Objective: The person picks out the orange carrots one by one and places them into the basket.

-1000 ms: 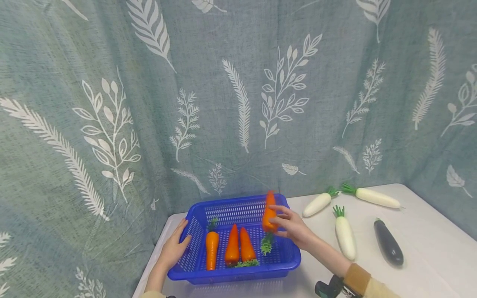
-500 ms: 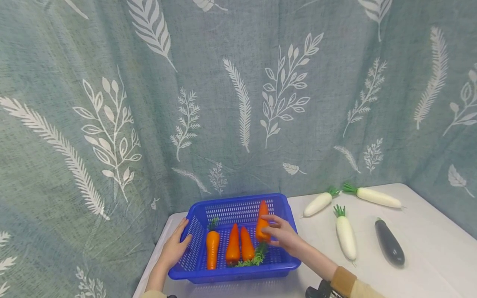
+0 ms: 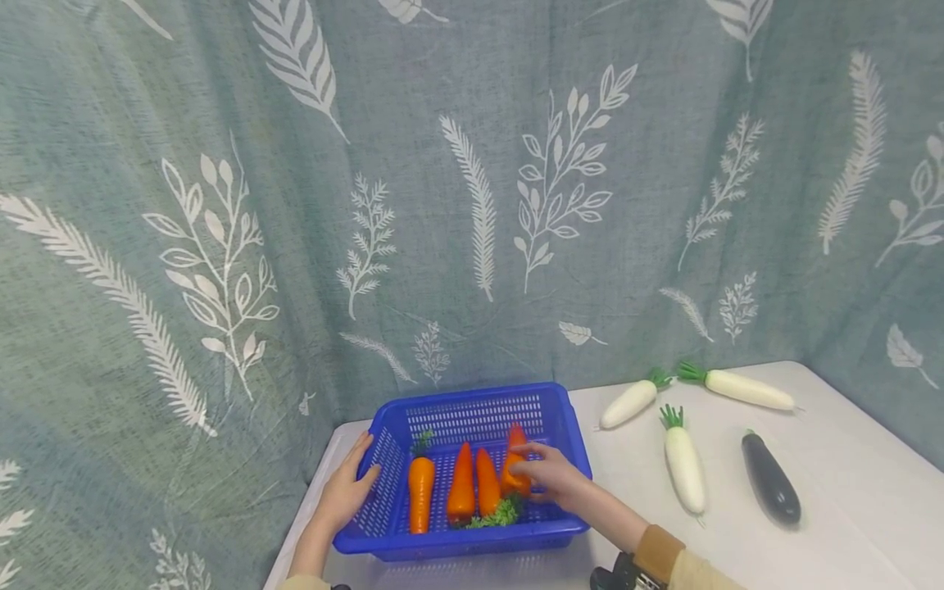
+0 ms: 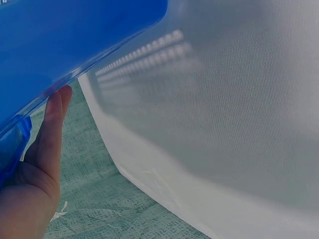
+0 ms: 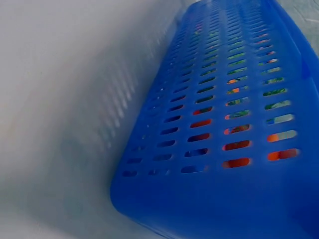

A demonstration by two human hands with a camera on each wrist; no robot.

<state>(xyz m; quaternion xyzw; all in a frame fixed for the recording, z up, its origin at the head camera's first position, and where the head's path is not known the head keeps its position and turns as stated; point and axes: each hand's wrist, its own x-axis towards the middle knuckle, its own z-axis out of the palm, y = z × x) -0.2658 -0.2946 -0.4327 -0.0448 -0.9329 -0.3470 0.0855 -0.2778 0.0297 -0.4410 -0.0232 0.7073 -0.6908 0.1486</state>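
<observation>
A blue plastic basket (image 3: pixel 450 543) with slotted walls stands on the white-covered table. My left hand (image 3: pixel 345 492) holds its left rim, the thumb over the edge and the fingers straight along the outside. In the left wrist view, the left hand's (image 4: pixel 42 159) fingers lie against the basket's (image 4: pixel 60 45) outer side. Inside the basket my right hand (image 3: pixel 556 478) grips an orange carrot (image 3: pixel 514 475), tip pointing away, at the right of the other carrots. Nearby lie a carrot (image 3: pixel 487 483), another carrot (image 3: pixel 461 487) and, farther left, a carrot (image 3: pixel 420 496) with its leaves at the back.
Right of the basket lie a white radish (image 3: pixel 629 405), a second white radish (image 3: pixel 748 391) at the back, a third white radish (image 3: pixel 684 471) and a dark eggplant (image 3: pixel 770 479). A leaf-patterned green curtain (image 3: pixel 442 205) hangs behind the table (image 3: pixel 848 475).
My right hand has brought the carrot down and to the left, from above the basket's right part to beside the other carrots. My left hand stays at the rim.
</observation>
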